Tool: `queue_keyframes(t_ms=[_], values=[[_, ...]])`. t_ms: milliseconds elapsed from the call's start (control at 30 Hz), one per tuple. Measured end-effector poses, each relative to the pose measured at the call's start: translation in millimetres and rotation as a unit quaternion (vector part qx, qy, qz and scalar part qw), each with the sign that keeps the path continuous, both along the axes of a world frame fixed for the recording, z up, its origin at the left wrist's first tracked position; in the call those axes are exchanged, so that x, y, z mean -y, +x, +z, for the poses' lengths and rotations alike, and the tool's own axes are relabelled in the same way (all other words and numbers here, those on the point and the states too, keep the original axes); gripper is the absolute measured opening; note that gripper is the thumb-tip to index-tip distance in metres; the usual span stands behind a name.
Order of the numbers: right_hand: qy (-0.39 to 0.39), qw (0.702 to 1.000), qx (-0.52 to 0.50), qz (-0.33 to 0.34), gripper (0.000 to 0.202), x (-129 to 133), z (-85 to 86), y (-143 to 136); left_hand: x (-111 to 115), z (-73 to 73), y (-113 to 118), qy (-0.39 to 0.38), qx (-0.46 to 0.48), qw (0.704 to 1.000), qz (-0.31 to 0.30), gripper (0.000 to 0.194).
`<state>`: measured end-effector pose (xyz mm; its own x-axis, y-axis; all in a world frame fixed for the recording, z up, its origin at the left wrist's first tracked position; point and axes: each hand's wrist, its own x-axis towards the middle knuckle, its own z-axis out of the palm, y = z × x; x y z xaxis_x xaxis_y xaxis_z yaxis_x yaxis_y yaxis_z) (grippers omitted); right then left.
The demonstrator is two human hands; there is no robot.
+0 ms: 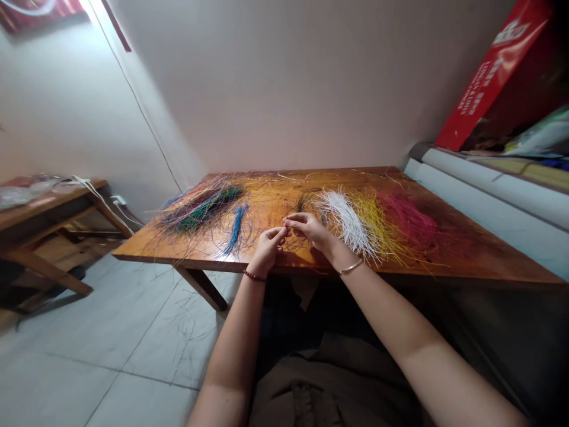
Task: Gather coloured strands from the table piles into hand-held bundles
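My left hand (268, 246), with a beaded bracelet at the wrist, is closed in a pinch above the table's front edge. Its fingertips meet those of my right hand (313, 230), which wears a silvery bangle and is pinched too. Whatever lies between the fingertips is too small to make out. Just behind the hands are thin orange strands (278, 213) and a dark bunch of strands (304, 203), both partly hidden. To the right of my right hand spreads a bundle of white strands (349, 222). A small blue bundle (234, 231) lies left of my left hand.
Yellow strands (380, 225) and pink strands (413, 219) fan out on the wooden table (484, 258). Green strands (208, 209) sit in a tangled multicoloured pile at left. Large rolls (498, 178) and a red box (484, 83) stand at right. Another table (40, 204) is at left.
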<state>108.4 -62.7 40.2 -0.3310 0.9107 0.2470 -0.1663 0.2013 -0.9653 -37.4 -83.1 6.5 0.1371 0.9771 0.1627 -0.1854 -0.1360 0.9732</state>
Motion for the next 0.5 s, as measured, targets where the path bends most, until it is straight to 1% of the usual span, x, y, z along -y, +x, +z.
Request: queue_keyframes(t_ms=[67, 133, 200, 233, 267, 300, 333, 367, 400, 433, 467, 500], values=[[0.030, 0.998, 0.015, -0.057, 0.027, 18, 25.1, 16, 0, -0.1, 1, -0.016, 0.009, 1.000, -0.001, 0.037], [0.086, 0.986, 0.050, -0.135, 0.023, 36, 58.5, 48, 0, 0.0, 2, -0.027, 0.026, 0.999, 0.004, 0.040], [0.129, 0.957, 0.104, -0.237, 0.020, 46, 92.3, 93, -1, 0.3, 3, -0.028, 0.039, 0.999, 0.009, 0.040], [0.133, 0.939, 0.136, -0.285, 0.020, 46, 106.3, 118, -1, 0.6, 3, -0.028, 0.043, 0.999, 0.011, 0.040], [0.120, 0.922, 0.172, -0.324, 0.020, 43, 116.9, 143, -1, 1.0, 4, -0.026, 0.045, 0.999, 0.013, 0.039], [0.097, 0.903, 0.214, -0.359, 0.019, 37, 123.5, 168, -1, 1.4, 4, -0.025, 0.045, 0.999, 0.015, 0.039], [0.067, 0.879, 0.262, -0.393, 0.016, 29, 125.5, 190, -1, 1.9, 4, -0.024, 0.043, 0.999, 0.018, 0.038], [0.035, 0.851, 0.315, -0.418, 0.015, 19, 123.0, 211, -1, 2.5, 5, -0.022, 0.039, 0.999, 0.022, 0.038], [-0.002, 0.818, 0.369, -0.442, 0.014, 10, 116.6, 228, 0, 3.0, 5, -0.021, 0.035, 0.999, 0.025, 0.038], [-0.032, 0.789, 0.412, -0.455, 0.012, 1, 107.0, 243, 0, 3.5, 5, -0.019, 0.032, 0.999, 0.028, 0.038], [-0.055, 0.768, 0.441, -0.461, 0.011, -7, 95.2, 255, 1, 3.9, 5, -0.018, 0.030, 0.999, 0.029, 0.038], [-0.058, 0.756, 0.455, -0.466, 0.010, -13, 82.3, 264, 1, 4.1, 5, -0.019, 0.028, 0.999, 0.030, 0.039]])
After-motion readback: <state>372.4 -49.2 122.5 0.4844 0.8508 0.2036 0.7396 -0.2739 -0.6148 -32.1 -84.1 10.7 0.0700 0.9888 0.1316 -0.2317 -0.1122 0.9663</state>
